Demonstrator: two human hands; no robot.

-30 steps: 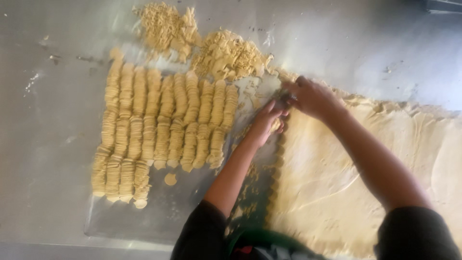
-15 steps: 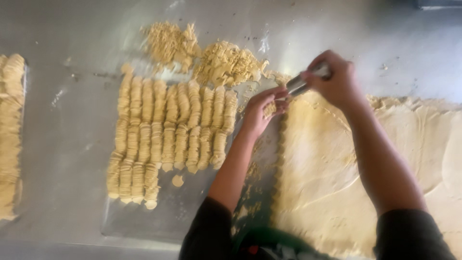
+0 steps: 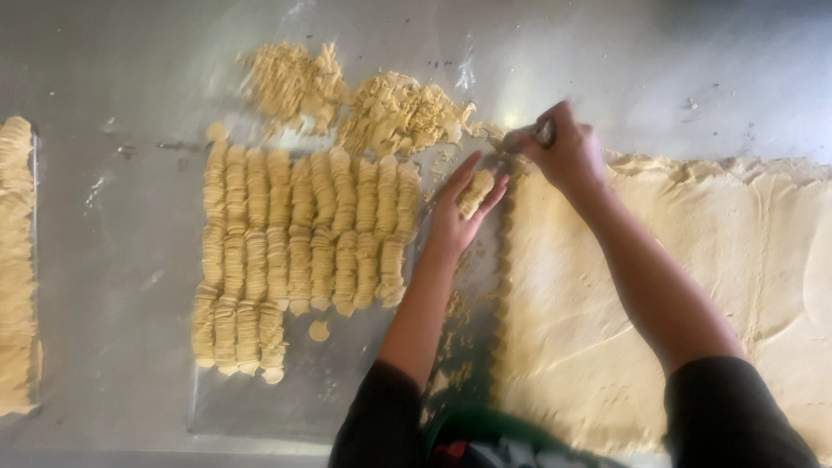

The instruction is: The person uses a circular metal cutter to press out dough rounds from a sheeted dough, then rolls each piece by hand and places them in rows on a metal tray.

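My left hand [image 3: 461, 211] lies palm up over the steel table and carries a short stack of dough rounds [image 3: 476, 192] on its fingers. My right hand [image 3: 565, 153] is closed around a small metal cutter [image 3: 543, 132] at the far left corner of a wide rolled sheet of yellow dough [image 3: 693, 286]. To the left of my left hand lie several long rows of stacked dough rounds [image 3: 299, 243] on a flat tray [image 3: 260, 403].
Two heaps of dough scraps [image 3: 364, 100] lie beyond the rows. Another column of stacked rounds [image 3: 16, 260] runs along the left edge. One loose round [image 3: 319, 330] lies below the rows. Crumbs dot the steel table [image 3: 113, 173] between tray and sheet.
My right hand has lifted away from my left and moved right to the sheet's corner. My left hand has turned palm up with a stack of rounds. The view has shifted, showing the left column.
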